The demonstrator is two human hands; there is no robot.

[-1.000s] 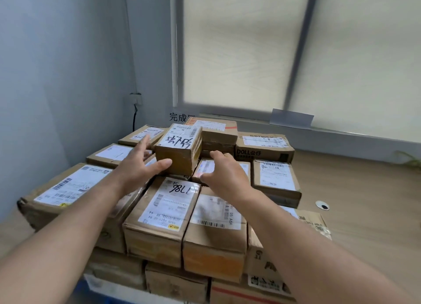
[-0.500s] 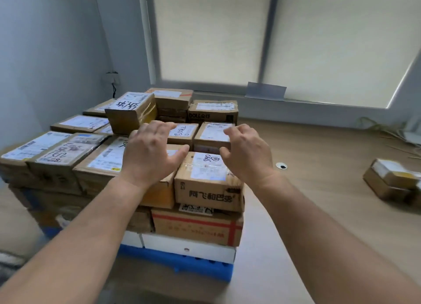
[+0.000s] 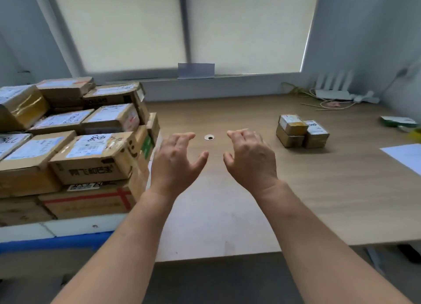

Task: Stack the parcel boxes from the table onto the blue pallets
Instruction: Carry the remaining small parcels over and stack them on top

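A stack of several brown parcel boxes (image 3: 91,158) with white labels stands at the left on a blue pallet (image 3: 52,241). Three small parcel boxes (image 3: 300,132) sit together on the wooden table (image 3: 319,190) at the right, one resting on another. My left hand (image 3: 176,162) and my right hand (image 3: 249,160) hover side by side over the table's middle, palms down, fingers loosely spread, holding nothing. Both hands are apart from the stack and from the small boxes.
A white cable grommet (image 3: 209,137) sits in the table between my fingertips. A white router (image 3: 335,92) and loose cables lie at the back right. White paper (image 3: 405,155) and a green-white item (image 3: 398,121) lie at the right edge. The window blind is behind.
My view and both hands have swung right, away from the pallet stack and over the table. The small boxes on the table have come closer into view. Both hands remain empty.
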